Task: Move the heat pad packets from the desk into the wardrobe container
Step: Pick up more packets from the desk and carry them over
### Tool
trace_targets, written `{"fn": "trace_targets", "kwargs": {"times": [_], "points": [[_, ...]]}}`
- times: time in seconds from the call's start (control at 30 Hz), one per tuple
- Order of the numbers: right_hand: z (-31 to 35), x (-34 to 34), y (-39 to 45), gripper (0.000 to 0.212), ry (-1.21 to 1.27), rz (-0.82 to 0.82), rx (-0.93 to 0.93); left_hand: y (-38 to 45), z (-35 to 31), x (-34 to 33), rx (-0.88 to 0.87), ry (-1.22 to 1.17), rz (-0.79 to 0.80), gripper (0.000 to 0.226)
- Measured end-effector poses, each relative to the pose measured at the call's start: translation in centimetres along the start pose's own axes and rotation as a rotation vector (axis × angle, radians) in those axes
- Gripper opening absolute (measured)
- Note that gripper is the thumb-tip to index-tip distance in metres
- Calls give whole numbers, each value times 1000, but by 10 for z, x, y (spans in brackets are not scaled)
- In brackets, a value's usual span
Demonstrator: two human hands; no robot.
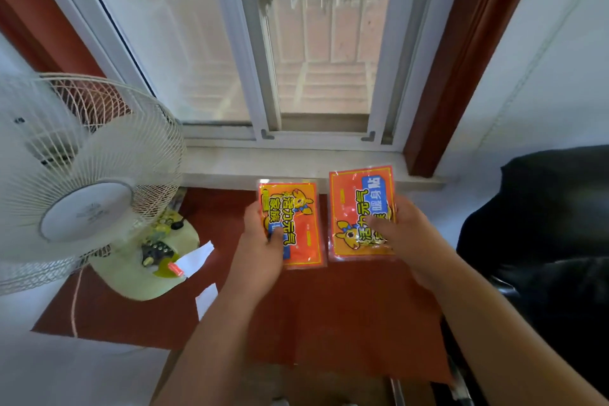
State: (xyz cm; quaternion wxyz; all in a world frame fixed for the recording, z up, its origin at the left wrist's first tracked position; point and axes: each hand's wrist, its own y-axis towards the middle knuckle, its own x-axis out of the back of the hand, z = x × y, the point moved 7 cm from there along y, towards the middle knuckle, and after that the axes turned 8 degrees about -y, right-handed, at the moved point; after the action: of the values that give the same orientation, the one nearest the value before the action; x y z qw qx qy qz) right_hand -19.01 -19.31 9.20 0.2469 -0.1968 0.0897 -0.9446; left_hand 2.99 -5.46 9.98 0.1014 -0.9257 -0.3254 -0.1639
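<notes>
Two heat pad packets gripped, one per hand, at frame centre over the desk (296,306).

Left packet (296,224) is pinched along its left edge by the left hand (260,247); right packet (361,212) is clamped at its lower right by the right hand (400,231). Long axes are run toward the window (263,43). No wardrobe container is seen, so a turn away is judged necessary. Fan (82,175) at left.

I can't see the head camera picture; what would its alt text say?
A person's left hand and right hand each grip an orange heat pad packet, the left packet and the right packet, over a red-brown desk below a window. A white fan stands at left.
</notes>
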Motion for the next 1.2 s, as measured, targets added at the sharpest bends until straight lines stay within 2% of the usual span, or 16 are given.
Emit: {"fn": "trace_targets", "kwargs": {"times": [0.3,0.57,0.73,0.9,1.07,1.2], "points": [[18,17,-33,24,17,-136,-64,3,-33,3,-71,-101,114,37],[47,-14,-55,27,155,-220,-98,18,-43,38,-122,-147,204,34],[54,-23,-83,28,226,-337,-99,25,-51,39,-156,-156,296,33],[36,-10,-136,8,243,-551,-120,18,-61,8,-204,-151,459,31],[8,11,-213,8,262,-792,-191,-21,-69,-56,-233,-118,694,28],[-10,23,-282,15,410,-974,-212,-81,-82,-98,-259,-133,925,26]]}}
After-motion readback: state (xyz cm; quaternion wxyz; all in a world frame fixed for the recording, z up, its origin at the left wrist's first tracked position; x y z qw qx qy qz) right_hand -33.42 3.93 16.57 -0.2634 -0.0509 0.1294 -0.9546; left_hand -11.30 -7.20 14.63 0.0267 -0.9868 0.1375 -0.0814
